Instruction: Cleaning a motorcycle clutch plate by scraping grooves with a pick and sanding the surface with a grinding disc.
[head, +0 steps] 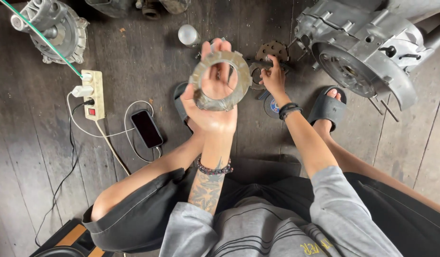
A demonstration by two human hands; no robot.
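We take this for a home workshop on a bare plank floor [134, 62]. An engine case [367, 52] lies at its far right corner, another casing [53, 31] at the far left, clutch plates [272, 50] between, a power strip [93, 95] nearby.

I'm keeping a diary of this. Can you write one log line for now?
left hand: holds up notched grey metal ring | right hand: on round metal parts on wooden floor

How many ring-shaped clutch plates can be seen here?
3: one plate in the left hand; one on the floor; one under the right hand. Others may be hidden.
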